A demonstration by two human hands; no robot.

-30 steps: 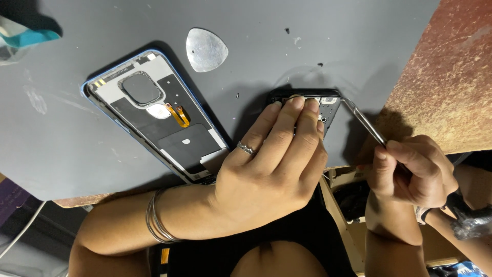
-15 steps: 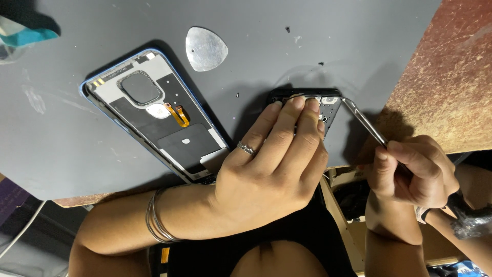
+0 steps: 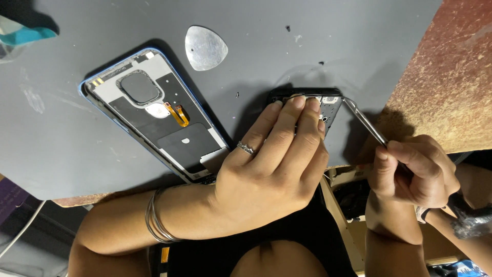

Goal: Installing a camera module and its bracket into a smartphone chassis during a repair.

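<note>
My left hand [image 3: 277, 159] lies flat over an opened black phone body [image 3: 328, 105] on the grey mat [image 3: 77, 149], fingers pressing its top end; most of the phone is hidden under the hand. My right hand [image 3: 415, 172] grips a thin metal tool [image 3: 366, 125] whose tip touches the phone's upper right corner. The phone's blue-rimmed back cover [image 3: 154, 113], inner side up with an orange flex strip, lies to the left of my left hand.
A rounded triangular metal pick [image 3: 206, 47] lies on the mat above the back cover. A rust-coloured tabletop [image 3: 451, 66] borders the mat on the right. A teal object [image 3: 23, 32] sits at the top left corner. Tiny dark specks dot the mat.
</note>
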